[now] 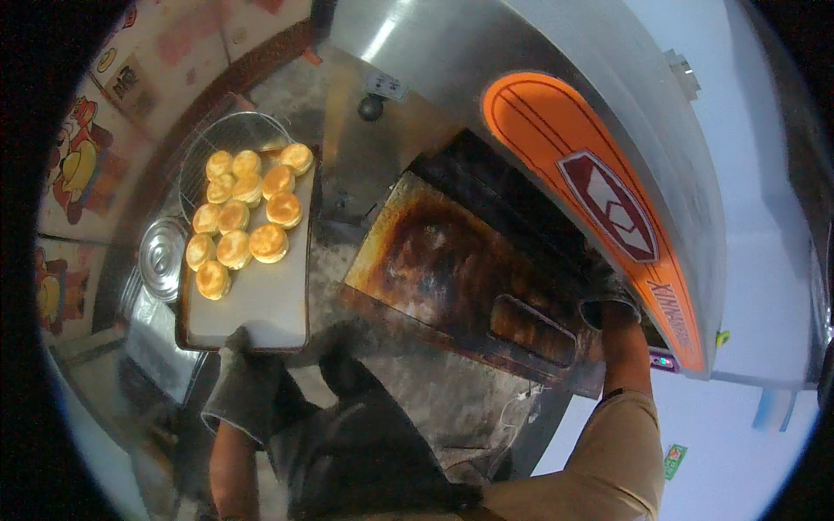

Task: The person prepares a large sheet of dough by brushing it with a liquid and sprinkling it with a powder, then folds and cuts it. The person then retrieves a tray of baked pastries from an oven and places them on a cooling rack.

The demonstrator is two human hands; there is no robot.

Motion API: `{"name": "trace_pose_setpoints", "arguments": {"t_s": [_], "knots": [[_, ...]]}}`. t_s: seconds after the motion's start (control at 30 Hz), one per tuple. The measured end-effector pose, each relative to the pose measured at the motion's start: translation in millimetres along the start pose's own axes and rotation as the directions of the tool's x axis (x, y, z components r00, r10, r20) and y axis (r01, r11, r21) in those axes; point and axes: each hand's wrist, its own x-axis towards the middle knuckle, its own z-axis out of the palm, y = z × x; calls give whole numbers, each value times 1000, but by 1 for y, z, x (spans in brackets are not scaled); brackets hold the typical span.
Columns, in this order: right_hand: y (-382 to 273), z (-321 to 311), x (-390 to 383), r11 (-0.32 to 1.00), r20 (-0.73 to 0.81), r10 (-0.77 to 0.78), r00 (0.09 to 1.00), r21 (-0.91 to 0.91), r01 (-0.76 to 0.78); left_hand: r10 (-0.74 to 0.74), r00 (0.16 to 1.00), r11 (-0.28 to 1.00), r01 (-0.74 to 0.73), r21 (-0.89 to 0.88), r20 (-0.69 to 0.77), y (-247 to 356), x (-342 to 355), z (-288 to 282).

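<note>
My left hand (243, 382), in a thick grey oven mitt, grips the near edge of a dark-rimmed baking tray (252, 321), its thumb over the rim. Several round golden-brown buns (233, 217) cover the tray's far and middle parts; its near end is bare. To the right, my right hand (610, 306), also in a grey mitt, reaches to the right end of an oven opening (504, 191). Its fingers are hidden there. Below that opening lies a lowered oven door (434, 252), stained brown, with a small rectangular frame in it.
A round wire rack (230, 139) lies beyond the tray, and a round metal lid (163, 259) sits to its left. The curved steel oven front (434, 43) bears an orange panel (556, 148). A wall with printed pictures (82, 174) stands at far left.
</note>
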Motion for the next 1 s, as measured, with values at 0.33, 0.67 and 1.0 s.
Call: {"name": "trace_pose_setpoints", "arguments": {"t_s": [0.33, 0.67, 1.0], "knots": [[7, 11, -87, 995, 129, 13, 992, 92, -25, -117, 974, 969, 155, -192, 192, -25, -1, -12], [-8, 24, -172, 975, 217, 35, 975, 207, -81, -66, 950, 921, 176, -349, 305, -47, 3, -17], [-34, 30, -239, 947, 239, 61, 969, 293, -132, -12, 907, 871, 217, -441, 421, -62, 16, -29]]}}
